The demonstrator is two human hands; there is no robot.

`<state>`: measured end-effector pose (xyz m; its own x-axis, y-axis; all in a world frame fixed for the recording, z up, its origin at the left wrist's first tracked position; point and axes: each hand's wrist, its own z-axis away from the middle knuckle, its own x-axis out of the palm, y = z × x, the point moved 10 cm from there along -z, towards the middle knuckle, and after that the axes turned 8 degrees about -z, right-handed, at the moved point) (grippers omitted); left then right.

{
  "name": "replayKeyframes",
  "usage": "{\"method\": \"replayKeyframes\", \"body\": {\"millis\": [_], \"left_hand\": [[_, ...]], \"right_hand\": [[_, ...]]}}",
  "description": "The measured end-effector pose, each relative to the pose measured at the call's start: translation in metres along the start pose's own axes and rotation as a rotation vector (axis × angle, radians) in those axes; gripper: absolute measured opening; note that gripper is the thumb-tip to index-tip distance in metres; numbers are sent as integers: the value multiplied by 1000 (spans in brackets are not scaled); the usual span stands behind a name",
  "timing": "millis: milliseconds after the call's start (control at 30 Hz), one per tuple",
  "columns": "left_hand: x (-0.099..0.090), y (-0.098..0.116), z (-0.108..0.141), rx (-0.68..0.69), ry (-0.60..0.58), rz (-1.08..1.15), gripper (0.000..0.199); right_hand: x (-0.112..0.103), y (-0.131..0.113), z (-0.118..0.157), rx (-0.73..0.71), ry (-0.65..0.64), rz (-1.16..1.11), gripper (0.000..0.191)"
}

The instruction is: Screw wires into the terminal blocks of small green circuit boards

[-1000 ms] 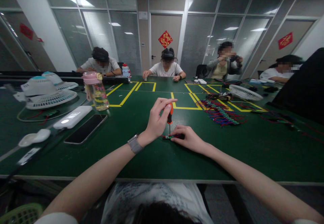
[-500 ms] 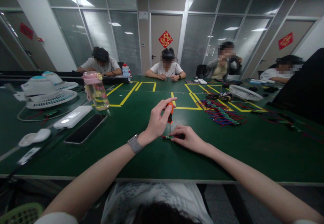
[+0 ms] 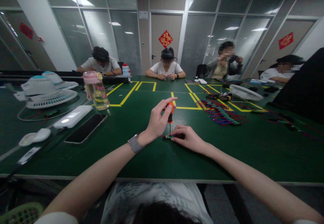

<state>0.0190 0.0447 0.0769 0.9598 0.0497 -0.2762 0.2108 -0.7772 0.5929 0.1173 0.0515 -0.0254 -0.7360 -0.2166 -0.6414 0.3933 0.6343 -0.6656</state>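
Observation:
My left hand [image 3: 158, 117] is closed around the orange and black handle of a screwdriver [image 3: 170, 116], which stands upright with its shaft pointing down. The shaft's lower end meets a small green circuit board [image 3: 167, 137] lying on the green tabletop. Fingers of my right hand [image 3: 188, 138] pinch the board's right end and hold it against the table, beside the screwdriver tip. Red and dark wires come off the board; part of it is hidden under my right fingers.
To the left are a phone [image 3: 86, 128], a white power strip [image 3: 73, 116], a pink-lidded bottle [image 3: 96, 90] and white fans [image 3: 50, 92]. Right of my hands lies a row of wired circuit boards [image 3: 222, 112]. A black panel [image 3: 303, 89] rises at far right. Several people sit opposite.

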Motion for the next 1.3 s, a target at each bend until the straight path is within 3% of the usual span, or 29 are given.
{"method": "replayKeyframes", "body": {"millis": [1300], "left_hand": [[-1,-1,0,3,-2,-1,33]], "right_hand": [[0,-1,0,3,-7,11,14]]}}
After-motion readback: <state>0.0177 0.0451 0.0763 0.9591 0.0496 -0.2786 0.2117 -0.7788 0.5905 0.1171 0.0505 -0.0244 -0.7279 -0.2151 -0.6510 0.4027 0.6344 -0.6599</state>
